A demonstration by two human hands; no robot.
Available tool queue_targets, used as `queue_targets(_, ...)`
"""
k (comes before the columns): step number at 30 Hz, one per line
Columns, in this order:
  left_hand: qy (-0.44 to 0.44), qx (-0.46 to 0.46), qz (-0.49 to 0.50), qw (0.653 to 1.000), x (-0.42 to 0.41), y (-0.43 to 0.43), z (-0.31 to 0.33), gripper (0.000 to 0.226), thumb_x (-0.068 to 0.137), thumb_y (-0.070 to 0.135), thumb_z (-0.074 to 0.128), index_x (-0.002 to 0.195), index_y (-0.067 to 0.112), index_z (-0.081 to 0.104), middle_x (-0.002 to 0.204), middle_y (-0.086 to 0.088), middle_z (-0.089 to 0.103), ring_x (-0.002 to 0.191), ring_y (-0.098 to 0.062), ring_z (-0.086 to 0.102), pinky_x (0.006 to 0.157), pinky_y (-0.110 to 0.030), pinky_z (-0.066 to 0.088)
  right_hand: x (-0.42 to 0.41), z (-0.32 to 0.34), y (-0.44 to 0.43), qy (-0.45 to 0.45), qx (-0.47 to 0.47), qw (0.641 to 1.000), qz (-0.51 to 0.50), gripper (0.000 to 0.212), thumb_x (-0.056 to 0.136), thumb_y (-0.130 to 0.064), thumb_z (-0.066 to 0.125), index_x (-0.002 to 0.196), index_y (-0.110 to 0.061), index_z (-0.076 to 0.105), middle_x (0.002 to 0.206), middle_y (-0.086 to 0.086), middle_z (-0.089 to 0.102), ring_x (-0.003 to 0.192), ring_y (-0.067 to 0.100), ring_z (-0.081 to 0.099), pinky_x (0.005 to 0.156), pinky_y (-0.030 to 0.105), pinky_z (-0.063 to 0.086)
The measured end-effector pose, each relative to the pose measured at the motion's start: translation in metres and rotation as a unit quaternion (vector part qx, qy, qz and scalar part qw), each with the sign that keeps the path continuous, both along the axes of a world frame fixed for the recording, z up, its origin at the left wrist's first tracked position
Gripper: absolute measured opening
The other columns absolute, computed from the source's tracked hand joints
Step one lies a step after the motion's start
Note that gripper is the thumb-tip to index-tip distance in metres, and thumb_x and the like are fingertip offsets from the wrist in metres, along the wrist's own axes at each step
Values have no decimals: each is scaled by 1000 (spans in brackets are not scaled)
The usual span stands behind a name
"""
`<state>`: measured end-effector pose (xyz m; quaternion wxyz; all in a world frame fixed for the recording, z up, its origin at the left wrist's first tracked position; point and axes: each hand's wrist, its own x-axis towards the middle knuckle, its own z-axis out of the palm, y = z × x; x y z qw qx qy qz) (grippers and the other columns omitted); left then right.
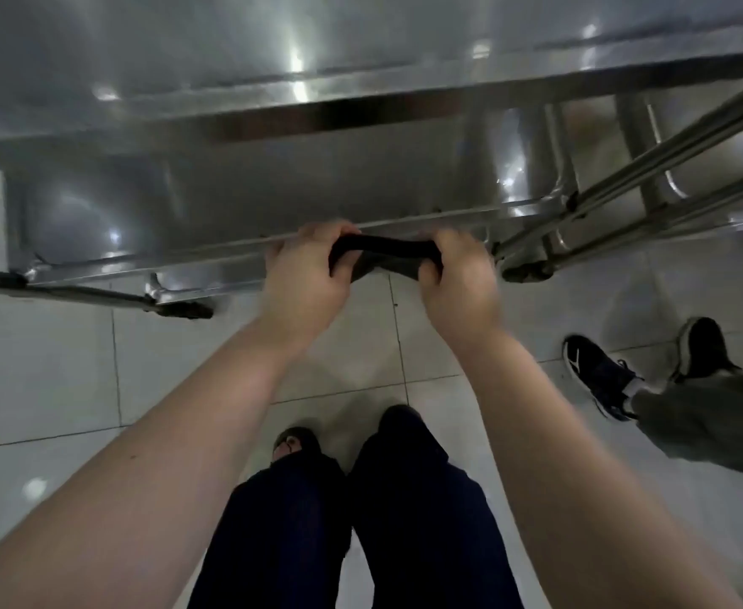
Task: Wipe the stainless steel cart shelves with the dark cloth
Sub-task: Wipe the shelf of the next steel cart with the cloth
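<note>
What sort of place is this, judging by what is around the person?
Probably a commercial kitchen or similar work area: a stainless steel cart with shelves, a glossy pale tiled floor, and a dark cloth ready for wiping.

light: dim overhead | glare: streaks on steel cart (273, 59) | blur: motion-soft | edges: wide-angle bowing

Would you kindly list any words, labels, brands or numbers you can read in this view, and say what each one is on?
None can be read: the stainless steel cart, dark cloth and floor tiles show no lettering.
The dark sneaker has a white mark, but it is a blurred shape, not readable text.
</note>
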<state>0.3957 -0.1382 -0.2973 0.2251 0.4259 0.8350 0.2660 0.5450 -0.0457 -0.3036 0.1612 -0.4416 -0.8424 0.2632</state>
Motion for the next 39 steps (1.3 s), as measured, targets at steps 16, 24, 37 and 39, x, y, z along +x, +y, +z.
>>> queue_targets(16, 144, 38, -38, 988, -96, 152, -130, 42, 100, 33, 52, 140, 20, 53, 144, -11, 51, 135, -32, 42, 110, -41, 33, -80, -98, 137, -249, 125, 959, 47, 63, 98, -34, 48, 154, -31, 21, 164, 3, 10, 150, 36, -6, 118, 58, -2)
queue_targets(24, 282, -48, -69, 956, -109, 147, -165, 49, 106, 30, 27, 155, 26, 26, 164, -3, 19, 151, -30, 7, 117, -57, 8, -81, -149, 115, -280, 57, 952, 109, 69, 89, -79, 15, 149, -56, -9, 163, -11, -18, 148, 35, -22, 109, 69, -19)
queue_targets(37, 245, -46, -122, 961, -115, 181, -173, 52, 106, 46, 14, 156, 41, 1, 166, 5, 2, 152, -23, -7, 119, -57, -7, -64, -153, 140, -283, 54, 955, 78, 69, 85, -84, 19, 146, -63, -6, 162, -19, -16, 149, 30, -21, 111, 65, -17)
queue_targets(39, 244, -54, -133, 959, -115, 181, -173, 54, 104, 51, 15, 155, 44, 2, 166, 6, 0, 152, -23, -9, 118, -59, -7, -40, -151, 165, -285, 38, 957, 47, 68, 85, -84, 22, 145, -65, -4, 162, -21, -15, 149, 30, -18, 113, 64, -14)
